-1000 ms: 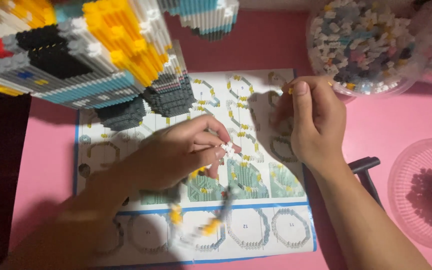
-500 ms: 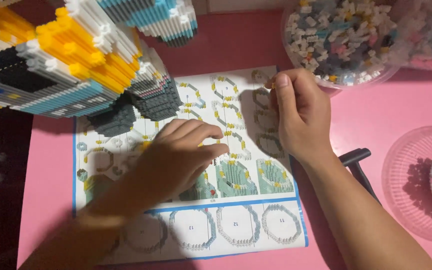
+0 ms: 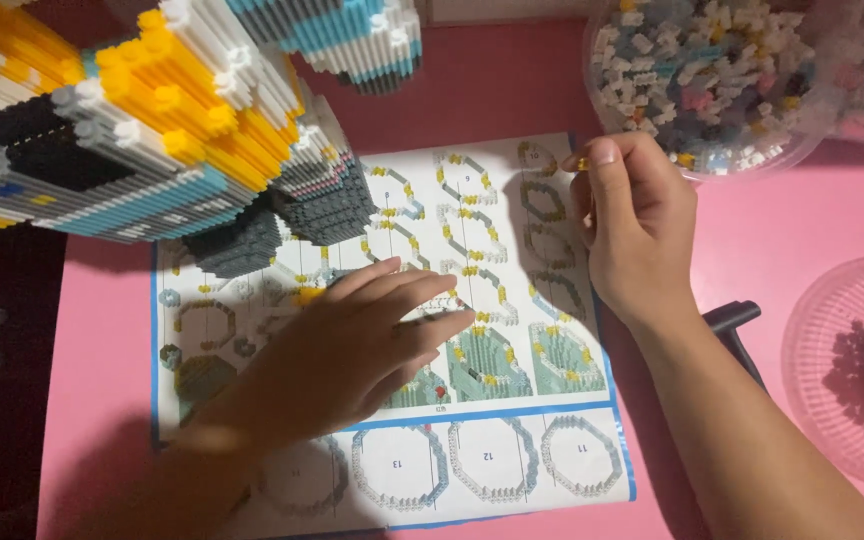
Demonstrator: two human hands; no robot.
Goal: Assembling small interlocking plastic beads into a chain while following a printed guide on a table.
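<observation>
Much of the printed paper instruction sheet (image 3: pixel 492 400) is covered by the left hand (image 3: pixel 352 350), laid flat, fingers extended, holding nothing. A tiny yellow plastic brick (image 3: pixel 572 164), barely discernible, is pinched by the right hand (image 3: pixel 632 230) at the sheet's upper edge. The studded multicoloured brick model (image 3: pixel 152 130) is cropped at the top.

A big brick model (image 3: pixel 152 130) in yellow, white, black and blue fills 10 to 11 o'clock. At 3 o'clock, 1 clear lid (image 3: pixel 837 370) sits on the pink table (image 3: pixel 752 230); just left, a black tool (image 3: pixel 737 325).
</observation>
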